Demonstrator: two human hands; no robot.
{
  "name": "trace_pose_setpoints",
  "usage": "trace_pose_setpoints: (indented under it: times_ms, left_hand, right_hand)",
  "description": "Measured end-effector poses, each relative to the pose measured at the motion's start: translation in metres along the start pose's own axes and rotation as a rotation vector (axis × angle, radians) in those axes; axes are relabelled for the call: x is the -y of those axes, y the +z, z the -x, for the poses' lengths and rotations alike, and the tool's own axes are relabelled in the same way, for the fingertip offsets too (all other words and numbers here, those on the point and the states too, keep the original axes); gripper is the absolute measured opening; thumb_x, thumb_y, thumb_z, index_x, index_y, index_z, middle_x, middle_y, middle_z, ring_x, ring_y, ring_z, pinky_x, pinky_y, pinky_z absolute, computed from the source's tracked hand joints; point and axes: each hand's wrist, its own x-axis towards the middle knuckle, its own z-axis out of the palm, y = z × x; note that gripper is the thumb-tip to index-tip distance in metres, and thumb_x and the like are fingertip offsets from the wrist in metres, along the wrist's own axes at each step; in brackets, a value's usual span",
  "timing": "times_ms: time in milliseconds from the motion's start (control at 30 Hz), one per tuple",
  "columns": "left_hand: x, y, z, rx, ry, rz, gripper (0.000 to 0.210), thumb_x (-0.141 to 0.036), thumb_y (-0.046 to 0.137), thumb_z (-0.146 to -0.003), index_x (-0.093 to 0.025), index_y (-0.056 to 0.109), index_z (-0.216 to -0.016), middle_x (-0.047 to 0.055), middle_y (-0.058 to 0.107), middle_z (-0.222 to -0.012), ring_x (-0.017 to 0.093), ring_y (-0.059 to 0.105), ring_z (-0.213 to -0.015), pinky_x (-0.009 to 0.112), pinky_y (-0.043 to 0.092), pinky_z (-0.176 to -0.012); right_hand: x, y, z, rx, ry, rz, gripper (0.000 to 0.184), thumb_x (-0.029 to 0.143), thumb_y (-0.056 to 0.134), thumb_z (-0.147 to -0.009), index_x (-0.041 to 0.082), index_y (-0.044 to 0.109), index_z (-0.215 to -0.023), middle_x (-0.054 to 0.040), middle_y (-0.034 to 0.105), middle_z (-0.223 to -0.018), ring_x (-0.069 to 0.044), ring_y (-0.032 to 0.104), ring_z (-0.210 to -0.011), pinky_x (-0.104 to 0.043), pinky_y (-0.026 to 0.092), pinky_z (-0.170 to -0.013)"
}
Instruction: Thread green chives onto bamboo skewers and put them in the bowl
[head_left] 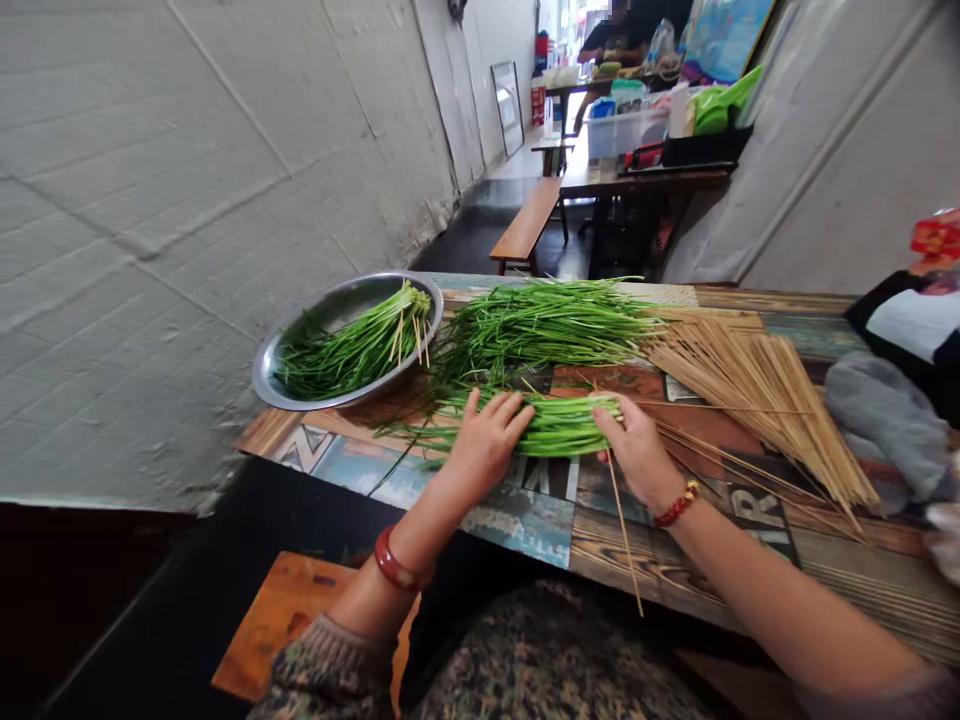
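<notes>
green chive bundle (559, 425) lies on the table (525, 520) at six o'clock of the loose chive heap (540, 325). left hand (487, 440) curls over its middle; right hand (637, 445) pinches a bamboo skewer (624, 540) at its three o'clock end. light, limp, easily bruised stalks look best gripped mid-bundle.

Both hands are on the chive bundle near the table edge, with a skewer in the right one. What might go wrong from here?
1. The skewer in the right hand juts past the table edge toward the lap, so it may poke or snag.
2. The bundle is loose under the left hand; its leafy ends trail left and stalks could slide off.
3. The skewer pile fans out beside the right wrist and might scatter if brushed.
</notes>
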Motion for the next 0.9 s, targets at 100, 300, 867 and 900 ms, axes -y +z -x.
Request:
trace_pose_setpoints:
  times_ms: [100,300,867,900]
  left_hand:
    - [0.002,0.004,0.008,0.176,0.020,0.144,0.073,-0.030,0.071,-0.074,-0.019,0.044,-0.140,0.018,0.038,-0.150,0.034,0.037,-0.137,0.061,0.020,-0.113]
    - [0.019,-0.022,-0.027,-0.086,-0.136,0.350,0.031,-0.037,0.048,-0.092,-0.017,0.069,-0.103,0.012,0.069,-0.104,0.021,0.062,-0.100,0.034,0.046,-0.090]
    - [0.014,0.026,-0.121,0.191,-0.364,-0.026,0.016,-0.020,0.056,-0.078,-0.014,0.070,-0.075,0.013,0.071,-0.083,0.025,0.066,-0.082,0.033,0.046,-0.073]
    - [0.013,0.026,-0.124,0.177,-0.351,0.011,0.016,-0.020,0.055,-0.078,-0.015,0.070,-0.076,0.011,0.071,-0.081,0.023,0.066,-0.079,0.031,0.046,-0.072]
  right_hand:
    - [-0.019,-0.012,0.000,0.053,-0.007,0.138,0.036,0.051,0.053,-0.086,0.020,0.055,-0.106,-0.0044,0.064,-0.090,-0.015,0.059,-0.062,-0.022,0.050,-0.039]
    - [-0.023,-0.022,0.001,0.031,-0.110,0.341,0.037,0.047,0.050,-0.089,0.022,0.054,-0.116,-0.0097,0.064,-0.102,-0.021,0.065,-0.074,-0.027,0.055,-0.043]
    - [-0.016,-0.017,0.001,-0.071,-0.285,0.417,0.025,0.031,0.050,-0.088,0.018,0.060,-0.107,-0.0087,0.072,-0.098,-0.022,0.068,-0.084,-0.032,0.050,-0.074]
    - [-0.016,-0.017,0.001,-0.072,-0.285,0.408,0.025,0.032,0.049,-0.088,0.018,0.060,-0.107,-0.0082,0.072,-0.097,-0.021,0.068,-0.083,-0.031,0.050,-0.074]
